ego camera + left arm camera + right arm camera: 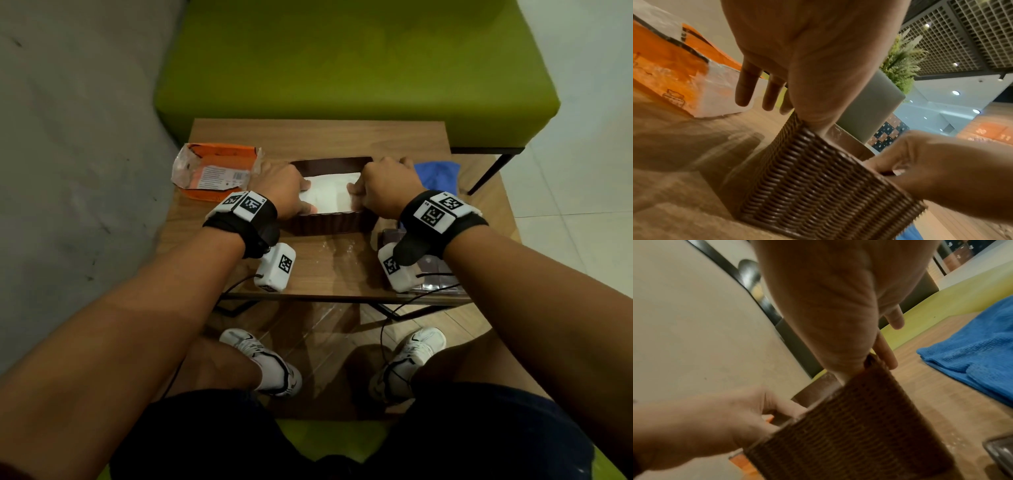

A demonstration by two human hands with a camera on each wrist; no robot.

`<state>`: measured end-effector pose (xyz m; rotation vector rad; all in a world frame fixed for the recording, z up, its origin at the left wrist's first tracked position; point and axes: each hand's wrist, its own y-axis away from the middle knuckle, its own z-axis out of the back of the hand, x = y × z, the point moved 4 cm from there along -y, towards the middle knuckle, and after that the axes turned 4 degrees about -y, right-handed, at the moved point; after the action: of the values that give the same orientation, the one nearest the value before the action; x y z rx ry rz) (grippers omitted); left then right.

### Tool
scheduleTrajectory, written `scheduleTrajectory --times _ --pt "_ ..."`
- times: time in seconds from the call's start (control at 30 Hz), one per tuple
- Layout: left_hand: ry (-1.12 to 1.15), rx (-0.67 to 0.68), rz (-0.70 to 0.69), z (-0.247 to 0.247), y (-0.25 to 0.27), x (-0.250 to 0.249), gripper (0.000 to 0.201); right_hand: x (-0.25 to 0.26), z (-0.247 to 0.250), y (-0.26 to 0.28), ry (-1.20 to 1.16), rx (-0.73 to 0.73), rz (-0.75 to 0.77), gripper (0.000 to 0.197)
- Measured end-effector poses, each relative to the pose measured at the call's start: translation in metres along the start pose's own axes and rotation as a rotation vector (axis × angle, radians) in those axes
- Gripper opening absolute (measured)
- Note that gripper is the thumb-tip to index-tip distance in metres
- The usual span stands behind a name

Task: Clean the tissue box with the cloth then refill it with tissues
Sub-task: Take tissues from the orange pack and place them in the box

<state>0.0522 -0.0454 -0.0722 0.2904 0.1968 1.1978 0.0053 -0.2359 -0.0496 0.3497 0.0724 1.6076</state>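
A brown woven tissue box (325, 224) stands open-topped in the middle of the wooden table (325, 270), with a white stack of tissues (329, 193) lying inside it. My left hand (281, 192) is at the box's left end, thumb and a fingertip pressing on the tissues. In the left wrist view its other fingers (744, 91) hang straight outside the box (818, 186). My right hand (387, 192) straddles the right end: its thumb reaches inside, and one finger (885, 352) lies against the outer wall of the box (859, 426). The blue cloth (438, 174) lies crumpled to the right.
A torn orange tissue packet (215, 171) lies at the table's back left. A dark flat piece with a clear rim (435, 270) sits at the front right, under my right wrist. A green bench (342, 68) stands behind the table, a grey wall at left.
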Motion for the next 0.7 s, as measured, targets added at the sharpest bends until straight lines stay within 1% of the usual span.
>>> scheduleTrajectory --times 0.07,0.1,0.13,0.2,0.23,0.27,0.3,0.37,0.5,0.6,0.7 --pt "0.034 0.004 -0.011 0.003 0.007 0.004 0.07 0.002 0.002 0.008 -0.028 0.003 0.021 0.013" --pt "0.073 -0.003 -0.016 0.006 0.012 0.005 0.07 0.003 0.004 0.011 -0.041 -0.027 0.03 0.013" --pt "0.122 -0.033 -0.026 0.009 0.017 0.005 0.07 0.002 0.006 0.014 -0.05 -0.082 0.039 0.017" --pt "0.185 -0.145 -0.062 0.018 0.025 0.003 0.064 0.001 0.013 0.015 -0.073 -0.192 0.042 0.029" --pt "0.174 -0.207 -0.083 0.022 0.028 0.0 0.061 0.0 0.015 0.015 -0.086 -0.209 0.034 0.034" --pt "0.134 -0.244 -0.109 0.025 0.03 -0.003 0.059 0.001 0.015 0.014 -0.093 -0.19 0.024 0.037" --pt "0.081 -0.253 -0.139 0.026 0.032 -0.008 0.056 0.002 0.013 0.013 -0.091 -0.144 0.014 0.037" --pt "-0.021 -0.228 -0.172 0.023 0.029 -0.013 0.05 0.003 0.006 0.01 -0.09 -0.077 -0.004 0.033" --pt "-0.116 -0.164 -0.141 0.015 0.011 -0.012 0.043 0.006 -0.007 0.002 -0.068 -0.062 -0.027 0.023" --pt "-0.179 -0.096 -0.117 0.012 -0.004 -0.013 0.044 0.01 -0.009 -0.002 -0.066 -0.061 -0.012 0.019" --pt "-0.246 -0.047 -0.123 0.01 -0.016 -0.014 0.048 0.01 -0.01 -0.005 -0.077 -0.052 -0.004 0.019"
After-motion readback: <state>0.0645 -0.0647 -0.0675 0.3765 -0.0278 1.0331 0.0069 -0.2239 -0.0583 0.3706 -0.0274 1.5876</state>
